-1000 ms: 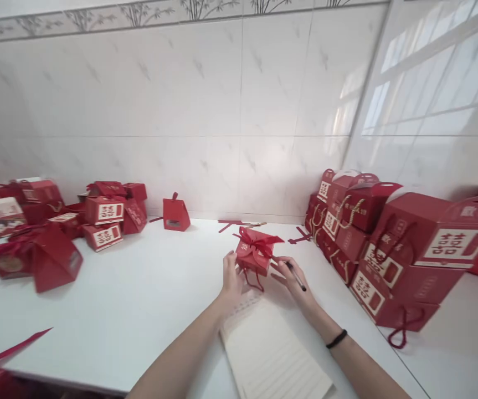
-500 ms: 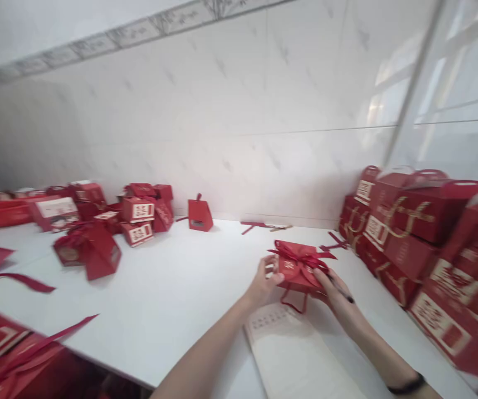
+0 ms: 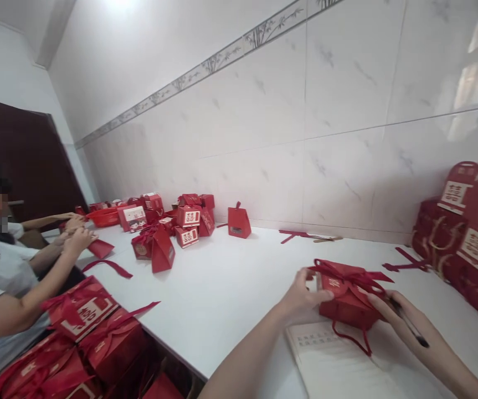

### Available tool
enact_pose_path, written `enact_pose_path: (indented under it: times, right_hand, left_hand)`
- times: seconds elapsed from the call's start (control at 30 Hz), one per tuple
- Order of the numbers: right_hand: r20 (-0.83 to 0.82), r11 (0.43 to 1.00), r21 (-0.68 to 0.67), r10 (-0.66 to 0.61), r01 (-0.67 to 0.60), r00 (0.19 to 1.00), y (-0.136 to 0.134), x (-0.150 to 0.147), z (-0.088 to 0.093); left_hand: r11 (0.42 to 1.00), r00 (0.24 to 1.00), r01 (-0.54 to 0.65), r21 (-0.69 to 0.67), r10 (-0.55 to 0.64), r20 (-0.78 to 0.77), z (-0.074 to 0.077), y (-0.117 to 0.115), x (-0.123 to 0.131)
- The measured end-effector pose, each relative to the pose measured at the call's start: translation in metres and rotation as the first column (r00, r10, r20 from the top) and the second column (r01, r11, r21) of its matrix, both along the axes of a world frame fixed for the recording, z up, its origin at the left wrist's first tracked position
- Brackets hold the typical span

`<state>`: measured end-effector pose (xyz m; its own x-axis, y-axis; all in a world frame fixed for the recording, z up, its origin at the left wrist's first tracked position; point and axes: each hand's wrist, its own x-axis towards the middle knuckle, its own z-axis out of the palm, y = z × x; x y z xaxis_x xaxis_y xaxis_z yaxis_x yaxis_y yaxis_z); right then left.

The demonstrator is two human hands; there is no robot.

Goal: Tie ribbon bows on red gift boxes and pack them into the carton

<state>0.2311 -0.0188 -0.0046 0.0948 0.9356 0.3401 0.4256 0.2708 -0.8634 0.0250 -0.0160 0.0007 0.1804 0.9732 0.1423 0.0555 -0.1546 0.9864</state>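
Observation:
Between my two hands is a red gift box with a dark red ribbon bow on top and a cord handle hanging toward me. My left hand grips its left side, thumb on the front edge. My right hand is closed on the box's right side, and a pen is tucked in that same hand, its dark end pointing down toward me. Just below the box lies an open notebook with handwriting on its upper lines. Some right-hand fingers are hidden behind the box.
Stacked red boxes line the right. More boxes cluster left, near a red basin. One box stands by the wall. Ribbon strips lie on the white table. A co-worker's hands handle something red.
My view has swung left, bringing a co-worker and a pile of ribboned boxes into sight at the left. Both my hands still hold the gift box over the table.

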Motion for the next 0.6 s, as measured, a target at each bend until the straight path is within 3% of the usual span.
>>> enact_pose_path:
  times: [0.1,0.17,0.27,0.33,0.4,0.47,0.6]
  right_hand:
    - [0.065,1.000,0.031,0.005,-0.007,0.998,0.007,0.011,-0.001]
    - [0.257,0.998,0.043,0.031,-0.044,0.966,0.008,0.022,-0.003]
    - [0.502,0.997,-0.035,0.080,-0.072,0.861,0.004,0.033,-0.001]
    - [0.369,0.998,-0.059,0.032,-0.012,0.929,0.001,0.032,0.004]
    - [0.088,0.997,-0.069,-0.011,0.017,0.996,0.003,0.026,0.010]
    - [-0.109,0.995,-0.095,-0.005,-0.006,0.994,0.010,0.017,0.016]
    - [-0.297,0.980,-0.183,0.027,-0.084,0.955,0.030,0.001,0.025]
  left_hand:
    - [0.997,0.994,-0.073,0.026,0.071,0.089,-0.001,0.005,0.002]
    - [0.990,0.982,-0.143,-0.023,0.144,0.122,0.000,0.008,0.001]
    - [0.991,0.981,-0.124,-0.052,0.130,0.142,0.003,0.015,-0.001]
    - [0.990,0.980,-0.138,-0.039,0.142,0.140,0.003,0.018,-0.002]
    - [0.983,0.975,-0.184,-0.013,0.184,0.125,0.002,0.022,-0.002]
    - [0.976,0.969,-0.218,0.002,0.216,0.122,0.000,0.025,-0.002]
    - [0.976,0.966,-0.218,0.006,0.215,0.141,-0.004,0.030,0.000]
